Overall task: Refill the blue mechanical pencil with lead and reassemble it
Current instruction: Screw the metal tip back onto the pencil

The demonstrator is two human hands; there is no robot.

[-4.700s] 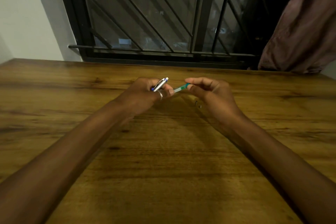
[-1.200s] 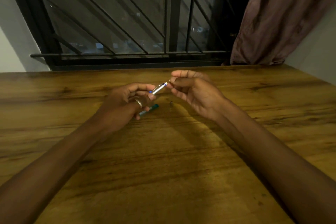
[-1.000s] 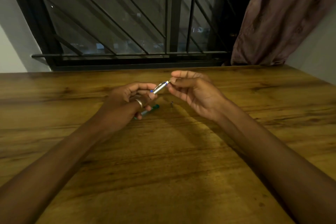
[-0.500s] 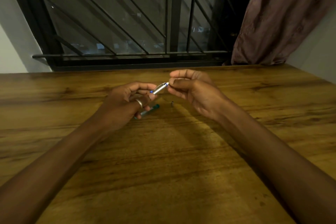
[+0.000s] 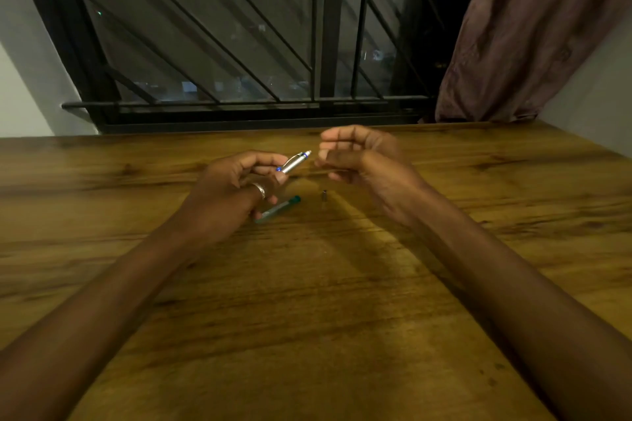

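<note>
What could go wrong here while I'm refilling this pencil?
1. The small dark cap stands loose on the table, right under the right hand; a knock could send it rolling off.
2. The left hand holds the pencil tilted, open end up; tip it down and lead may slide out.
3. The green lead tube lies half beneath the left hand and could get pressed.

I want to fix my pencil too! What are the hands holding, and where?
The left hand pinches the mechanical pencil by its lower barrel, top end pointing out. Whether the right hand holds a lead cannot be told.
</note>
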